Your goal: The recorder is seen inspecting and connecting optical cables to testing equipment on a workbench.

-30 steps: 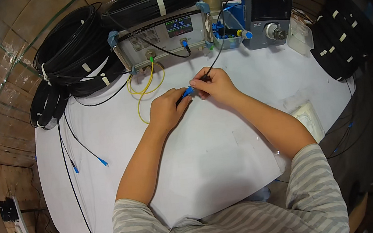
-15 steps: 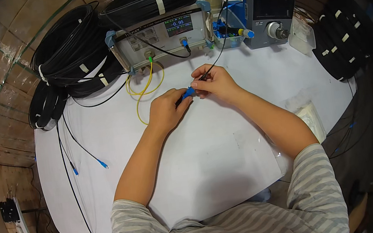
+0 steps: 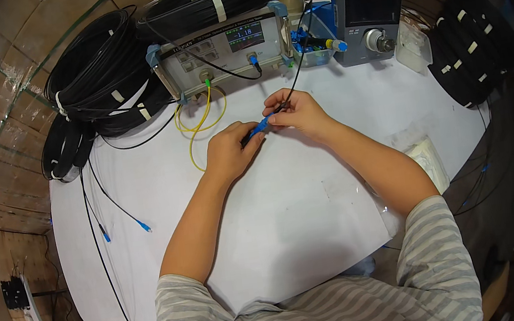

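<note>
In the head view, the blue fibre connector (image 3: 259, 128) sat between the two hands near the middle of the white table (image 3: 291, 221), at about twelve o'clock from the person's chest. It looked small and light, a hard plastic plug on a thin black cable (image 3: 298, 77) that ran away toward one o'clock, to the grey instrument (image 3: 370, 9) with the round knob. The cable was limp and would bend easily; the plug's tip was probably delicate, so the sound place to hold it was the plastic body, not the end face or the bare cable.

The left hand (image 3: 230, 151) was curled closed around the rear of the connector, thumb and fingers pinching it from seven o'clock. The right hand (image 3: 296, 111) was nearly closed too, fingertips pinched at the plug's front end and the cable from two o'clock; which of the two it gripped was hard to tell. The hands almost touched.

Beyond them, at twelve o'clock, stood a test meter (image 3: 223, 51) with a lit display, with a yellow patch cord (image 3: 198, 129) looping from it.
</note>
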Motion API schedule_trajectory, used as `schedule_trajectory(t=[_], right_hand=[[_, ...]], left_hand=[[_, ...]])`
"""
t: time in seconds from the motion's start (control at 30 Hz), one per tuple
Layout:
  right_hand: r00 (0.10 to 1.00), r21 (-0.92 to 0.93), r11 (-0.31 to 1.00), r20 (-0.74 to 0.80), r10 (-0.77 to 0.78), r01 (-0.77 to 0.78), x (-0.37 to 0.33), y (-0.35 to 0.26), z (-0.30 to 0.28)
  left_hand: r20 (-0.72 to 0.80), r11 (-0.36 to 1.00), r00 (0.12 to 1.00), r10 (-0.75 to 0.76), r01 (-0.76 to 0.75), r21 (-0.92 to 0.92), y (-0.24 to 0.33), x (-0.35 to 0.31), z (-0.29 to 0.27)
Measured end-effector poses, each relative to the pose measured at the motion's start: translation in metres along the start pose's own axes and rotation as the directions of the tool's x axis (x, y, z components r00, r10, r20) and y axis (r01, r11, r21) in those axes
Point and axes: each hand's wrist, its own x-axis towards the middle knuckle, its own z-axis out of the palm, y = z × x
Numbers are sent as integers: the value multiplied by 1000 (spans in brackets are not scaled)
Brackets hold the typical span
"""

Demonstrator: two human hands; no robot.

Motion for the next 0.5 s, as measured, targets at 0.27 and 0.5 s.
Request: schedule_trajectory(t=[0.27, 0.5], right_hand=[[1000, 121, 993, 10, 2, -3, -1, -3, -4], [999, 149, 989, 49, -5, -3, 0, 0, -11]], left_hand=[[-48, 999, 998, 35, -35, 7, -3, -2, 0], [-14, 1000, 1000, 23, -24, -18, 0, -3, -1]])
